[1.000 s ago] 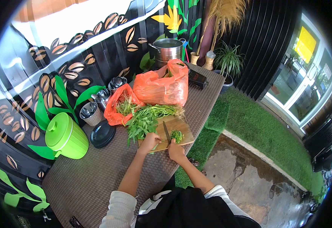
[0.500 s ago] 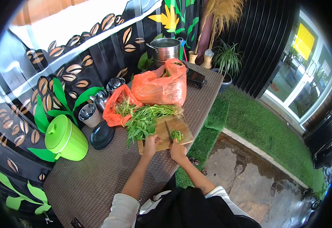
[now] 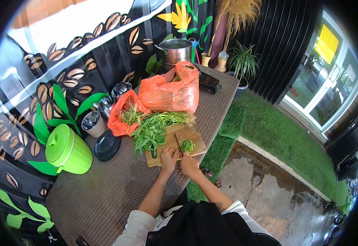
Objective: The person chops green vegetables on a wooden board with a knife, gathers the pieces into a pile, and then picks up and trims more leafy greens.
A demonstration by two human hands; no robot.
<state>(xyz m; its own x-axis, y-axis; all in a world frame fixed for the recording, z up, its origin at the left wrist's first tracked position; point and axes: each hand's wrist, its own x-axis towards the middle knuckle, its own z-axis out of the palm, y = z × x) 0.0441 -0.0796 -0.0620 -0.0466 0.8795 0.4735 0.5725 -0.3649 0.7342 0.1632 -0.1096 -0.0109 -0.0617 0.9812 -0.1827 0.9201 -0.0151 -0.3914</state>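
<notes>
A wooden cutting board point(image 3: 170, 141) lies on the brown woven-textured table. My right hand point(image 3: 190, 165) is closed on the handle of a knife point(image 3: 177, 138), whose blade points away over the board. Chopped greens point(image 3: 188, 145) form a small pile just right of the blade. Beside the knife, my left hand point(image 3: 168, 157) is closed at the board's near edge; what its fingers pinch is too small to make out. Long leafy greens point(image 3: 149, 137) lie across the board's left and far side.
Orange plastic bags point(image 3: 169, 93) stand behind the board, with a steel pot point(image 3: 175, 51) farther back. To the left are a green jug point(image 3: 68, 149), dark plates point(image 3: 107, 145) and cutlery holders point(image 3: 94, 124). A black box point(image 3: 209, 82) sits near the right edge.
My left hand has moved right, closer to the knife and my right hand. The knife has shifted slightly and its blade leans a little differently. The whole view has shifted slightly.
</notes>
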